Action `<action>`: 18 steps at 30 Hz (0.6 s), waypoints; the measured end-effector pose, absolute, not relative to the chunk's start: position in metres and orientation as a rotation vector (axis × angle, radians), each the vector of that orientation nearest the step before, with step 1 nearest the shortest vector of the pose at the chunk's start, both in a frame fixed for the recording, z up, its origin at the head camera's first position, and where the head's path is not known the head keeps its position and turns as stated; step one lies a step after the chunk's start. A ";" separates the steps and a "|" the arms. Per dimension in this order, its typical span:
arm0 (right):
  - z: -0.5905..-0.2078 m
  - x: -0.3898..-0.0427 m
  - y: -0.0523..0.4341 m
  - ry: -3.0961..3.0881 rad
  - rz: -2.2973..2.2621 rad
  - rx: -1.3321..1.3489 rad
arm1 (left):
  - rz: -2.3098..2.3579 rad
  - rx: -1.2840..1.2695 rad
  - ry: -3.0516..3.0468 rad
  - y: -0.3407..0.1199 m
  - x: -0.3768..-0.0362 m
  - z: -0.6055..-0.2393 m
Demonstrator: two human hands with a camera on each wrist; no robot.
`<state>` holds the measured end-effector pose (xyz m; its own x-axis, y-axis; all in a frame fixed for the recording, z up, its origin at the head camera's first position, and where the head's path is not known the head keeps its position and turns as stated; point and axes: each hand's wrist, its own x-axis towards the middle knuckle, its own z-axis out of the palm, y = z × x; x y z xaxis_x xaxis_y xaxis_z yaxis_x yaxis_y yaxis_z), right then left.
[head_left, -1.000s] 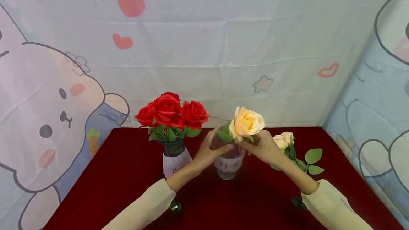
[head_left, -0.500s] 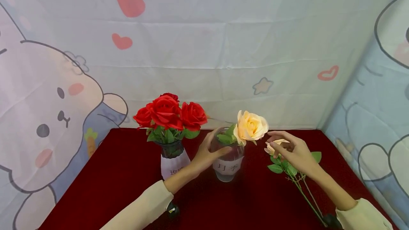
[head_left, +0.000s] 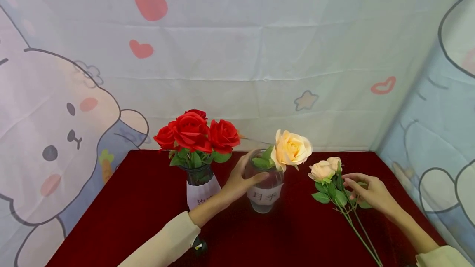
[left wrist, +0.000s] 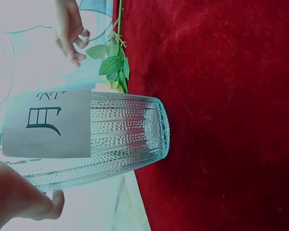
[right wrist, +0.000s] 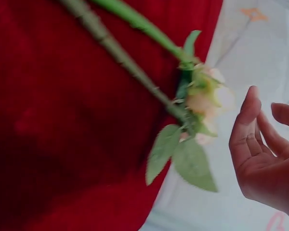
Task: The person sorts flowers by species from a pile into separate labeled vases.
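A clear ribbed glass vase (head_left: 262, 208) with a white paper label stands mid-table. Its upper part is gripped by my left hand (head_left: 237, 178), thumb on the near side and fingers behind. One peach-yellow rose (head_left: 292, 148) leans right out of the vase's mouth. To the right, pale pink roses (head_left: 321, 171) lie on the cloth, their green stems running toward the near edge. My right hand (head_left: 372, 196) hovers by their leaves, fingers loosely bent and holding nothing. In the right wrist view a gap shows between that hand and the blooms (right wrist: 204, 103).
Left of the clear vase, a dark glass vase (head_left: 200, 174) with a labelled paper wrap holds several red roses (head_left: 191, 130). Dark red cloth (head_left: 289, 238) covers the table. A printed fabric curtain (head_left: 222, 52) hangs behind and at both sides.
My right hand has let go of the yellow rose in the vase and moved right and nearer, to beside the lying pink roses. The left hand keeps its grip on the vase.
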<state>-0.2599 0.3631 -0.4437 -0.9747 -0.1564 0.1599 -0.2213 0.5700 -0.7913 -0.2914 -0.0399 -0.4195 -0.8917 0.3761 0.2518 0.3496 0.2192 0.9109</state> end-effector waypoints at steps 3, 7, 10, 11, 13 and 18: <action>-0.451 -0.264 0.370 -2.777 1.366 0.281 | 1.810 0.742 2.437 -0.040 -0.292 -0.420; -0.460 -0.272 0.379 -2.806 1.353 0.229 | 1.813 0.733 2.439 -0.041 -0.292 -0.419; -0.466 -0.280 0.383 -2.841 1.341 0.166 | 1.810 0.737 2.439 -0.040 -0.291 -0.417; -0.467 -0.283 0.384 -2.855 1.329 0.147 | 1.808 0.738 2.438 -0.041 -0.291 -0.416; -0.468 -0.289 0.383 -2.878 1.266 0.137 | 1.806 0.743 2.434 -0.041 -0.291 -0.416; -0.472 -0.303 0.378 -2.959 1.087 0.171 | 1.782 0.742 2.433 -0.044 -0.290 -0.417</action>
<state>-0.3029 0.3785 -0.4723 -0.9940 -0.1070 0.0227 -0.0963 0.7571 -0.6462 -0.2904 -0.0439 -0.4166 -0.8852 0.3945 0.2463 0.3539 0.2277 0.9071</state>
